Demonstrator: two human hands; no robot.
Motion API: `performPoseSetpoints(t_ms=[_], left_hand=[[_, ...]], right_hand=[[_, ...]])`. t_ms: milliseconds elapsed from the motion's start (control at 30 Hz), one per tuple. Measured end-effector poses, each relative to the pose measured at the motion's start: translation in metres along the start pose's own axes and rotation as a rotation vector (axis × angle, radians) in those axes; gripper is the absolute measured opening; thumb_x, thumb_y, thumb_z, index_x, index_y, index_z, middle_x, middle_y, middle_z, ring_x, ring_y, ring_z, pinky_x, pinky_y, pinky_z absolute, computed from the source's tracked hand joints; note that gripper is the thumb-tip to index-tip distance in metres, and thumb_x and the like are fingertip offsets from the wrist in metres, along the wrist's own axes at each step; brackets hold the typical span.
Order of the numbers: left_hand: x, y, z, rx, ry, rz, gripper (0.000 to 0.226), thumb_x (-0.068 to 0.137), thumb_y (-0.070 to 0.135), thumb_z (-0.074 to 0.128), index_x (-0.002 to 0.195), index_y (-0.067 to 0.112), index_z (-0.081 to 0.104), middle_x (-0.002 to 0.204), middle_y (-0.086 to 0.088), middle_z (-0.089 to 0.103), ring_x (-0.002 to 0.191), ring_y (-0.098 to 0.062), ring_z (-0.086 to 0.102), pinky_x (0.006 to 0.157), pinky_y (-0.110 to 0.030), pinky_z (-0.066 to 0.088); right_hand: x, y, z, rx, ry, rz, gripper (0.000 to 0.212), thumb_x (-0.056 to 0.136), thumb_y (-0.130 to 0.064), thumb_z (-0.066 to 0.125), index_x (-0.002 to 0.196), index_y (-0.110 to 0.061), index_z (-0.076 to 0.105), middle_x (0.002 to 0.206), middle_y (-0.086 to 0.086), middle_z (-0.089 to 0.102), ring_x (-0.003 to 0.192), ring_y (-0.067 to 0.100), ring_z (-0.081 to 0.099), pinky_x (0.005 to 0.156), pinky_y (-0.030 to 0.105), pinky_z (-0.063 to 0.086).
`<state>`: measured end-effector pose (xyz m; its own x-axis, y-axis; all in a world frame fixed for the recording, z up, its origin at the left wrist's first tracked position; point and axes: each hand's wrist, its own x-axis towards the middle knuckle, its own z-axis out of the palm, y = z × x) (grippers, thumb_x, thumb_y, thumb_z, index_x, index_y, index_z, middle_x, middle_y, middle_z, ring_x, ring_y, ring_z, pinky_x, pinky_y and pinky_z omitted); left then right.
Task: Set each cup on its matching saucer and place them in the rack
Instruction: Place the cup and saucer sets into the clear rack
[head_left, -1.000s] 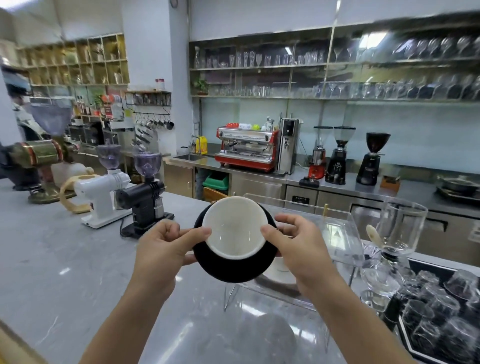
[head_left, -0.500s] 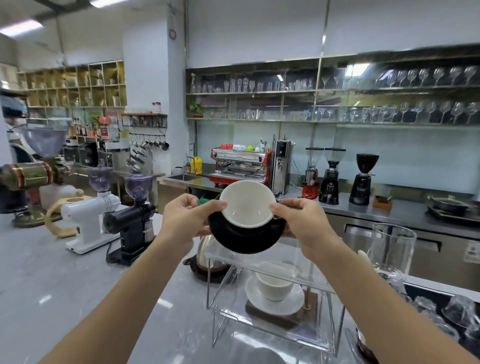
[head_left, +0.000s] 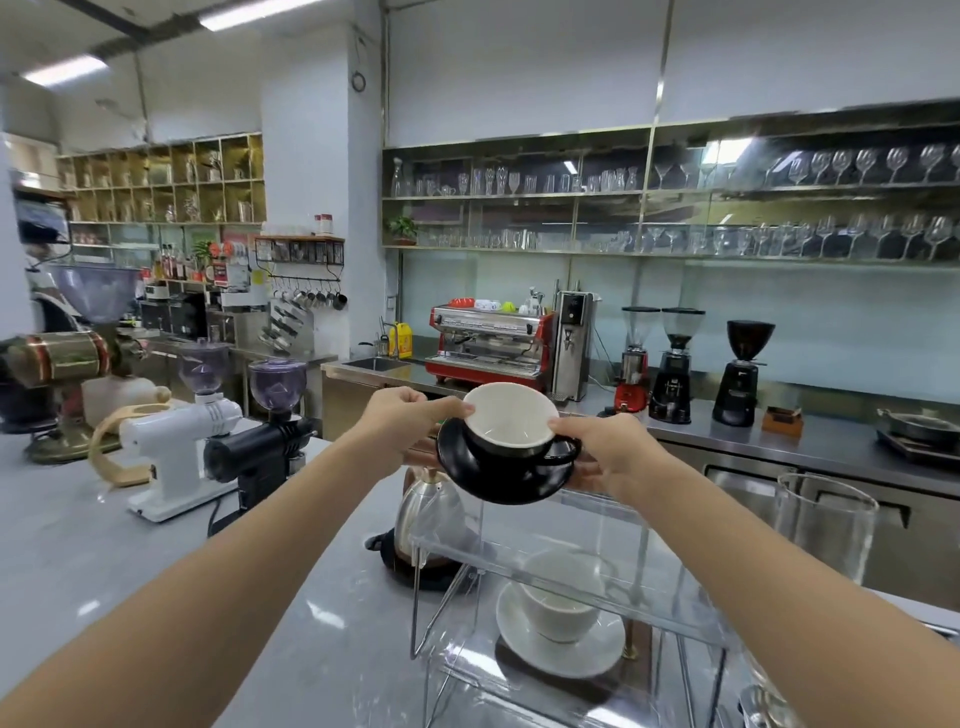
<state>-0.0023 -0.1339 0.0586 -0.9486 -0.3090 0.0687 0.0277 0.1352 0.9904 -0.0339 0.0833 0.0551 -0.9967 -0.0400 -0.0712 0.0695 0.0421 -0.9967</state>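
A black cup (head_left: 511, 447) with a white inside sits on a black saucer (head_left: 498, 480), its handle pointing right. My left hand (head_left: 402, 421) grips the set's left edge and my right hand (head_left: 605, 449) grips its right edge. Both hold it in the air above the top shelf of a clear acrylic rack (head_left: 571, 582). On the rack's lower level stands a white cup (head_left: 561, 597) on a white saucer (head_left: 561, 654).
A steel kettle (head_left: 428, 512) on a dark base stands just left of the rack. A tall clear glass (head_left: 823, 525) rises at the right. White (head_left: 176, 441) and black (head_left: 260, 447) coffee grinders sit to the left on the grey counter.
Both hands have carried the black cup and saucer up and away from me, and levelled the set. It now hangs over the rack's top shelf.
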Motion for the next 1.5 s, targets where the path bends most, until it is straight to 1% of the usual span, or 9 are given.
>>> performPoseSetpoints(t_ms=[200,300,433,700,833,1067,1167,1267,1500], left_hand=[[0.022,-0.013,-0.001,0.126,-0.087,-0.087,0.042,0.072,0.022,0.088,0.099,0.003,0.063,0.090,-0.021,0.077,0.068,-0.027,0.076,0.064,-0.037,0.063],[0.029,-0.020,0.002,0.175,-0.090,-0.102,0.038,0.073,0.023,0.088,0.097,0.002,0.066,0.085,-0.020,0.078,0.062,-0.025,0.075,0.058,-0.034,0.063],[0.038,-0.028,0.005,0.224,-0.094,-0.104,0.040,0.073,0.028,0.088,0.096,0.003,0.067,0.082,-0.020,0.078,0.067,-0.027,0.076,0.065,-0.037,0.064],[0.050,-0.037,0.007,0.336,-0.150,-0.119,0.051,0.071,0.035,0.088,0.106,0.004,0.067,0.084,-0.019,0.079,0.077,-0.030,0.078,0.076,-0.043,0.064],[0.053,-0.040,0.009,0.349,-0.156,-0.126,0.050,0.072,0.034,0.087,0.106,0.003,0.067,0.084,-0.020,0.078,0.069,-0.026,0.075,0.074,-0.039,0.065],[0.056,-0.039,0.010,0.372,-0.164,-0.137,0.051,0.072,0.035,0.086,0.106,0.001,0.068,0.087,-0.019,0.078,0.070,-0.025,0.075,0.072,-0.035,0.064],[0.056,-0.038,0.011,0.382,-0.165,-0.141,0.049,0.074,0.038,0.085,0.103,0.002,0.070,0.088,-0.018,0.078,0.074,-0.026,0.076,0.071,-0.034,0.064],[0.056,-0.038,0.012,0.393,-0.163,-0.143,0.046,0.076,0.042,0.083,0.099,0.004,0.071,0.090,-0.017,0.078,0.085,-0.029,0.077,0.077,-0.037,0.064],[0.054,-0.040,0.011,0.417,-0.168,-0.160,0.044,0.077,0.047,0.081,0.091,0.007,0.070,0.094,-0.015,0.078,0.091,-0.029,0.076,0.080,-0.039,0.063]], right_hand=[[0.013,0.017,0.005,-0.060,-0.013,0.095,0.047,0.082,-0.015,0.078,0.120,0.001,0.057,0.101,0.021,0.069,0.071,0.031,0.070,0.047,0.033,0.057],[0.017,0.025,0.005,-0.095,-0.016,0.117,0.039,0.083,-0.016,0.076,0.114,0.003,0.060,0.100,0.022,0.068,0.071,0.032,0.068,0.052,0.035,0.058],[0.022,0.028,0.004,-0.121,-0.018,0.137,0.038,0.084,-0.016,0.075,0.112,0.003,0.059,0.097,0.023,0.068,0.075,0.034,0.069,0.062,0.041,0.061],[0.023,0.036,0.004,-0.192,-0.021,0.165,0.029,0.088,-0.016,0.070,0.105,0.003,0.057,0.087,0.024,0.066,0.063,0.029,0.066,0.047,0.032,0.057],[0.024,0.039,0.003,-0.202,-0.018,0.175,0.028,0.087,-0.017,0.070,0.102,0.002,0.057,0.090,0.025,0.066,0.069,0.032,0.066,0.054,0.035,0.059],[0.030,0.042,0.001,-0.232,-0.021,0.163,0.038,0.087,-0.025,0.071,0.111,0.001,0.058,0.098,0.025,0.069,0.072,0.030,0.068,0.066,0.038,0.060],[0.031,0.043,0.001,-0.246,-0.029,0.162,0.038,0.088,-0.026,0.069,0.113,0.002,0.058,0.102,0.026,0.068,0.073,0.030,0.068,0.067,0.038,0.059],[0.032,0.043,0.000,-0.262,-0.030,0.162,0.040,0.089,-0.028,0.068,0.114,0.001,0.058,0.104,0.025,0.067,0.086,0.034,0.070,0.073,0.041,0.060],[0.032,0.044,-0.001,-0.281,-0.023,0.172,0.049,0.088,-0.034,0.068,0.119,0.001,0.057,0.105,0.023,0.067,0.081,0.031,0.068,0.059,0.036,0.057]])
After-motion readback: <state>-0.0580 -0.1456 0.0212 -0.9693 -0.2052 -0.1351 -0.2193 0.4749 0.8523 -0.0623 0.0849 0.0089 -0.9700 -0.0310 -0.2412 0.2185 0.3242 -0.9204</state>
